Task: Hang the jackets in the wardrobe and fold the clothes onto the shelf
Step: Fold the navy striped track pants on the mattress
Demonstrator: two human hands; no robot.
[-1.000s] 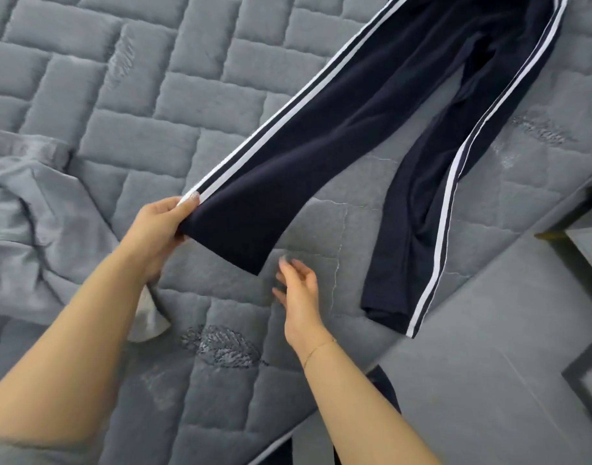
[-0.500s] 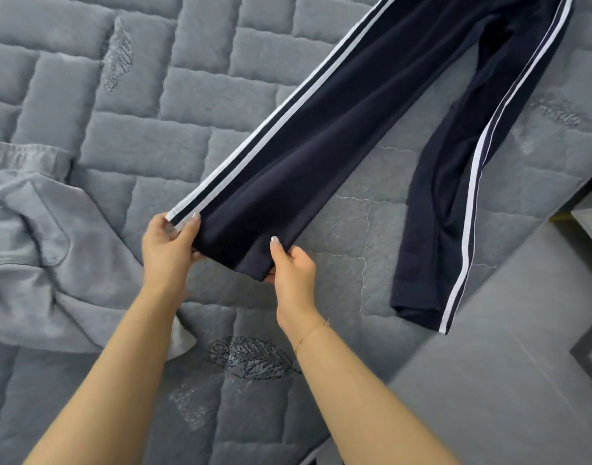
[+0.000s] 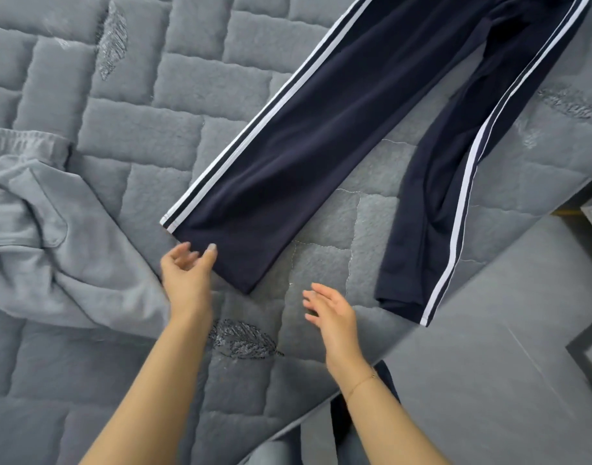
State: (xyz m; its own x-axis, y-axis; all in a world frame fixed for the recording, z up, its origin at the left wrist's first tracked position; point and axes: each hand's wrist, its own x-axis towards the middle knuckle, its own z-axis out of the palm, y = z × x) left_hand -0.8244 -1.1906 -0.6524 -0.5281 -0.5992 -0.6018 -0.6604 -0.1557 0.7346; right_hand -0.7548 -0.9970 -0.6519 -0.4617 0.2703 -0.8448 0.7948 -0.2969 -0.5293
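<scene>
The trousers (image 3: 321, 135) lie spread flat on the bed (image 3: 136, 129), both legs running down from the top right corner toward the person, hems nearest her. Everything hangs on the near leg: its long axis slants from upper right to lower left, and its hem ends just in front of the left hand (image 3: 187, 276). That hand's grip is loose and holds nothing, fingers relaxed with the tips at or just touching the hem's edge; I cannot say for sure whether they rest on the cloth. The right hand (image 3: 331, 313) hovers open and empty over bare quilt, to the right of that hem, between the two legs and apart from both. The far leg lies further right of the near one, its hem close to the bed's edge. So the left hand is nearer the near hem, the right roughly midway. A grey garment (image 3: 53, 229) lies crumpled well to the left of the trousers.
</scene>
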